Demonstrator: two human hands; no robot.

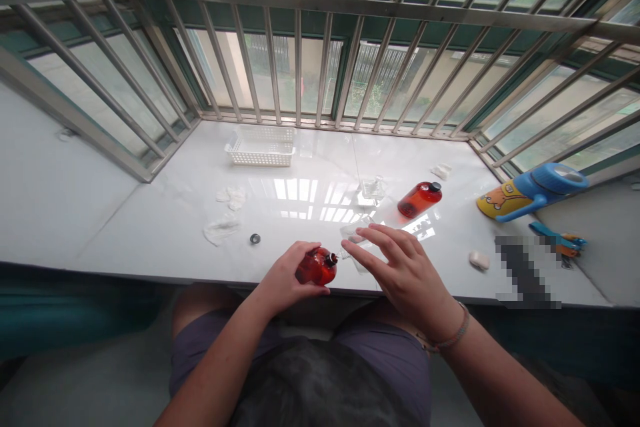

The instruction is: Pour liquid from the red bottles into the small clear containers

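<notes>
My left hand [290, 273] is wrapped round a red-amber bottle [317, 269] near the counter's front edge. The bottle is uncapped and leans to the right. Just right of its mouth is the neck of a small clear bottle [345, 253]; whether the two touch I cannot tell. Over the clear bottle is my right hand [403, 263], fingers stretched out and apart, partly covering it. Any contact between these fingers and the glass is unclear. A loose black cap [255, 239] lies to the left of my left hand.
Farther back on the white counter [165, 220] are a white basket [260, 159], a clear glass bottle [371, 192] and a capped red-amber bottle [420, 200]. Crumpled tissues [223, 230] lie left. At right stand a blue-yellow flask [530, 190] and a blurred-out dark object [527, 272]. Window bars [299, 67] close the back.
</notes>
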